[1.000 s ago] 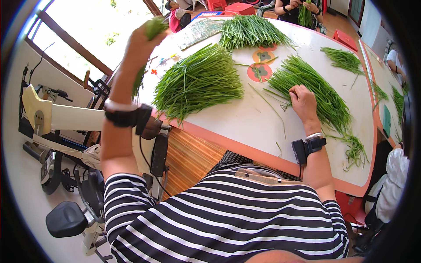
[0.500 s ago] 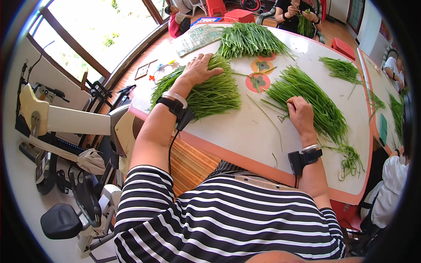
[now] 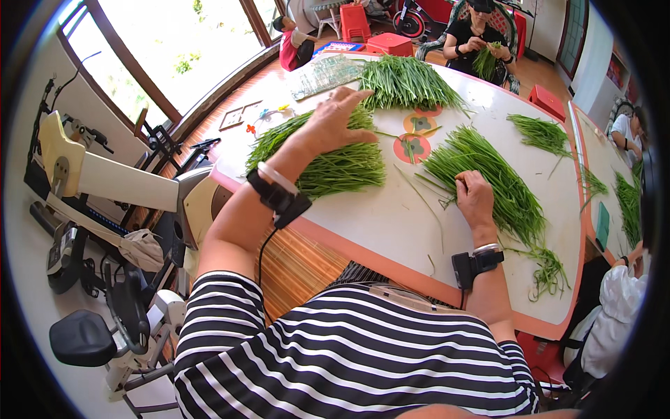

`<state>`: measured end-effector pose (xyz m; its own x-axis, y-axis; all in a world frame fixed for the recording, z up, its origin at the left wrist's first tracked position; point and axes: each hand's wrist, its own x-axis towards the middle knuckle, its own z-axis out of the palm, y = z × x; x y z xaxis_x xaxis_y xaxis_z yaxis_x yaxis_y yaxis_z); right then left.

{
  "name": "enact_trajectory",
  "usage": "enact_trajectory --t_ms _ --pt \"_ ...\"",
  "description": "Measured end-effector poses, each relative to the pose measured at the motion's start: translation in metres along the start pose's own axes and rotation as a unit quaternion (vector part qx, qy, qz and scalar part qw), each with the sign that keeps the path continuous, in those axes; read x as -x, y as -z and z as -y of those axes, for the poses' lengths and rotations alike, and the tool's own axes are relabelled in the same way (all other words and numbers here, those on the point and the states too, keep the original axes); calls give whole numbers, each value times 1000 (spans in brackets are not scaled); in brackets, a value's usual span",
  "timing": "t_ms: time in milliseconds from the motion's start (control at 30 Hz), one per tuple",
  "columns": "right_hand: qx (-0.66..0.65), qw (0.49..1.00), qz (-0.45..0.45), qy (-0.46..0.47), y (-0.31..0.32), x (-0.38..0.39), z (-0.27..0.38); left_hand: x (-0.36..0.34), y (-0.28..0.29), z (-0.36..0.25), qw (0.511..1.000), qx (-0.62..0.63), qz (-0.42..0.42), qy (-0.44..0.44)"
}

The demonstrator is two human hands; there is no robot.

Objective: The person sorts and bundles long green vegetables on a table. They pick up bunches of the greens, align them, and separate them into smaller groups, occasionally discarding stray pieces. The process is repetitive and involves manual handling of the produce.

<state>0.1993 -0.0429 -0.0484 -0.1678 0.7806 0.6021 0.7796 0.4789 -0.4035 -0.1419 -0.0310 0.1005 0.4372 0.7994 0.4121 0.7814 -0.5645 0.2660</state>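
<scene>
A thick pile of garlic chives (image 3: pixel 335 171), long thin green leaves, lies at the left of the white table (image 3: pixel 391 230). Over its far side is my left hand (image 3: pixel 335 124), thumb and fingers spread and nothing held; whether it still touches the leaves is hard to tell. A second chive pile (image 3: pixel 488 185) slants across the table's right half. At its near left side rests my right hand (image 3: pixel 476 199), fingers curled in; anything inside them is hidden. Loose chive stems (image 3: pixel 427 206) lie between the piles.
A third chive pile (image 3: pixel 408 82) sits at the far side, beside a patterned green mat (image 3: pixel 324 75). Smaller bunches (image 3: pixel 541 133) and trimmed scraps (image 3: pixel 546 272) lie at the right. Across the table a person (image 3: pixel 481 45) handles chives. Exercise equipment (image 3: pixel 125 181) stands at my left.
My left hand has lifted from lying flat on the left pile, its fingers now raised and spread. My right hand stays curled by the right pile. The whole view has shifted slightly.
</scene>
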Motion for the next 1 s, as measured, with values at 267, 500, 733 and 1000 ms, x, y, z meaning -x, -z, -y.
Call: enact_trajectory --t_ms 267,500,733,1000 --pt "38 999 -24 22 9 -8 9 12 -92 -84 937 341 64 -38" --pt "103 994 23 18 5 -4 8 8 -145 -92 822 529 92 190" --pt "113 993 13 14 3 -5 13 -10 -159 -78 755 608 50 241" --pt "11 993 -121 9 -7 -7 -12 -41 -177 -82 689 675 -25 264"
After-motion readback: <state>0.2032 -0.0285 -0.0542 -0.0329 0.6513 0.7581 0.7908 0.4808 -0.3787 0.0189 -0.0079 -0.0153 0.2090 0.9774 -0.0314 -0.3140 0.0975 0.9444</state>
